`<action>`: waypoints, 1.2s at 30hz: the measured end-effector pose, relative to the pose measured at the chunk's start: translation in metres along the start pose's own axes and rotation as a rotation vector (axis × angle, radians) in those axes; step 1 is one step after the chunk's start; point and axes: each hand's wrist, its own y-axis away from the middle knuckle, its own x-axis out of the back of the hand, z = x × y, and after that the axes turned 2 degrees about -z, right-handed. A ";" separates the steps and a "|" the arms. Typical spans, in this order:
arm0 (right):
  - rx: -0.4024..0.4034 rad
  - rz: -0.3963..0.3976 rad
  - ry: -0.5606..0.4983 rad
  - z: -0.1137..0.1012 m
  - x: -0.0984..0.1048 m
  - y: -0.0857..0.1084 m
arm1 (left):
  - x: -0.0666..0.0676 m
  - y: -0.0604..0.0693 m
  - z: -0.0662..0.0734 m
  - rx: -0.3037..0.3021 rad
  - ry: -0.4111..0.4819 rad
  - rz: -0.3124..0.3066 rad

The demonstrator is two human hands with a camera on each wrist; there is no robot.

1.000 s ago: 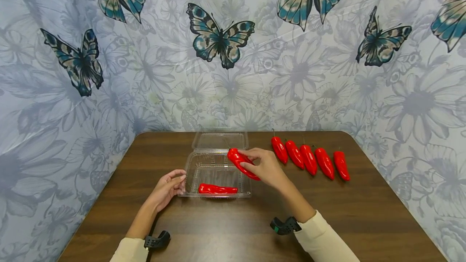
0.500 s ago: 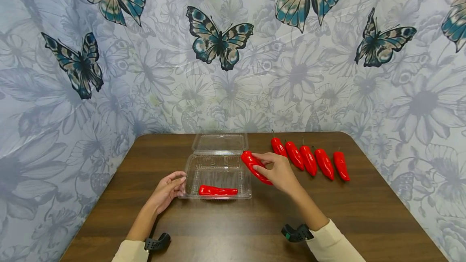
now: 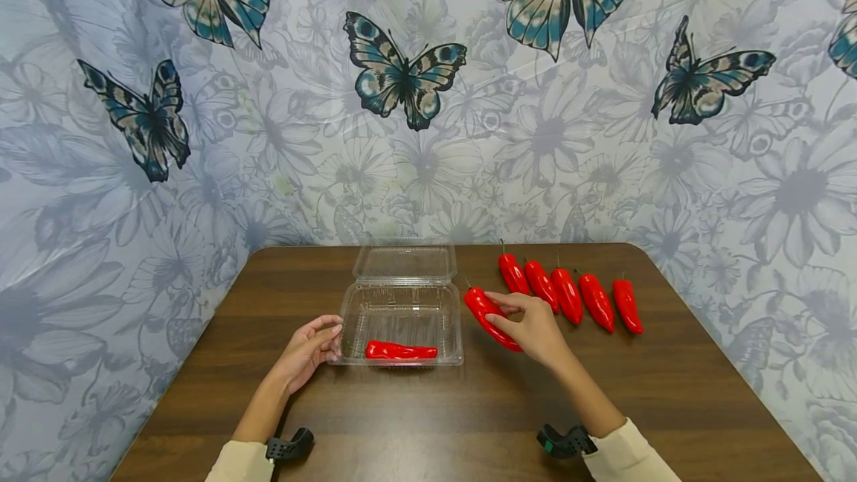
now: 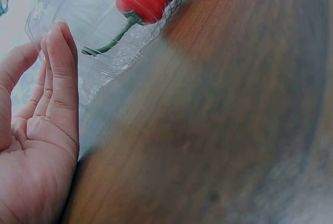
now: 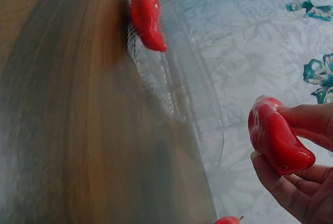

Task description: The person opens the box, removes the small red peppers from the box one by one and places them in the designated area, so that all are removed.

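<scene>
A clear plastic clamshell container [image 3: 402, 311] lies with its lid folded back on the table. One red pepper [image 3: 400, 350] lies along its near side; the left wrist view shows that pepper's green stem [image 4: 117, 39]. At the container's left edge, my left hand [image 3: 308, 352] pinches the rim between thumb and fingers. My right hand [image 3: 534, 327] grips another red pepper [image 3: 492, 318] just right of the container. In the right wrist view this pepper [image 5: 278, 138] sits between thumb and fingertips, tilted, above the table.
Several more red peppers [image 3: 567, 296] lie in a slanted row at the table's back right, just beyond my right hand. The brown wooden table [image 3: 415, 422] ends at a butterfly-print cloth backdrop [image 3: 428, 169].
My right hand has carried its pepper rightward and slightly nearer, from over the container's right side to beside it. The left hand stays at the rim.
</scene>
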 end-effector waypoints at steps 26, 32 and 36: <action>-0.128 -0.008 0.040 0.049 0.010 0.003 | 0.000 0.000 0.000 0.011 -0.005 0.008; -0.157 -0.010 0.045 0.059 0.007 0.002 | 0.000 0.000 0.000 0.014 -0.012 0.018; -0.168 -0.013 0.049 0.065 0.004 0.003 | -0.001 0.000 0.001 0.016 -0.014 0.019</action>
